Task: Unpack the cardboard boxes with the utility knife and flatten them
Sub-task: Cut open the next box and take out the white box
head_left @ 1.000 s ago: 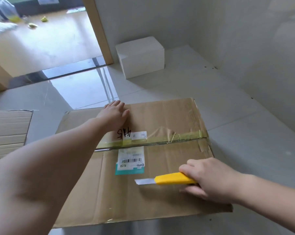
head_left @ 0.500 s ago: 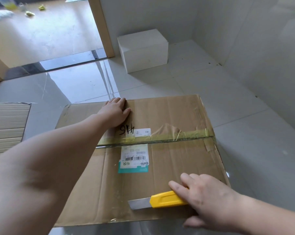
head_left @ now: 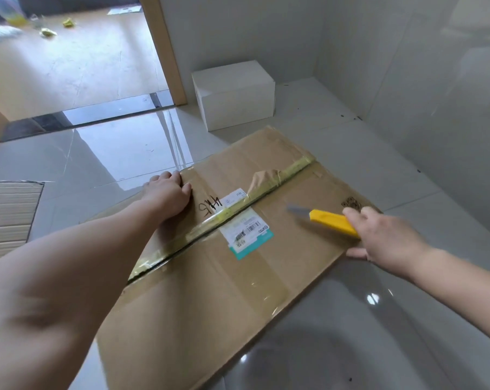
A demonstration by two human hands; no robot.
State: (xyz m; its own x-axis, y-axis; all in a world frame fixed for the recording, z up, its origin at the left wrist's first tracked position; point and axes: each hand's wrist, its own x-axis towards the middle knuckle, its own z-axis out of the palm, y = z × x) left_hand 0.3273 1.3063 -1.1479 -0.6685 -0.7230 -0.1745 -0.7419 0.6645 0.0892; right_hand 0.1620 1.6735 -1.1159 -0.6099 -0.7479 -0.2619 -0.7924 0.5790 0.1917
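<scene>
A brown cardboard box (head_left: pixel 210 291) lies on the tiled floor, its top seam covered by yellowish tape (head_left: pixel 238 212) with a shipping label (head_left: pixel 246 235) across it. My left hand (head_left: pixel 167 192) lies on the far left part of the top, palm down, fingers at the box's far edge. My right hand (head_left: pixel 378 235) grips a yellow utility knife (head_left: pixel 331 222) at the box's right edge. The blade is out and hovers above the cardboard, pointing left toward the seam.
A white box (head_left: pixel 235 94) stands against the wall behind. Flattened corrugated cardboard (head_left: pixel 7 215) lies on the floor at the left. A wooden door frame (head_left: pixel 165 49) opens onto another room. Walls close in at the right.
The box now sits turned at an angle in view. My right hand carried the knife from the near edge up to the right side. My left hand stayed on the top.
</scene>
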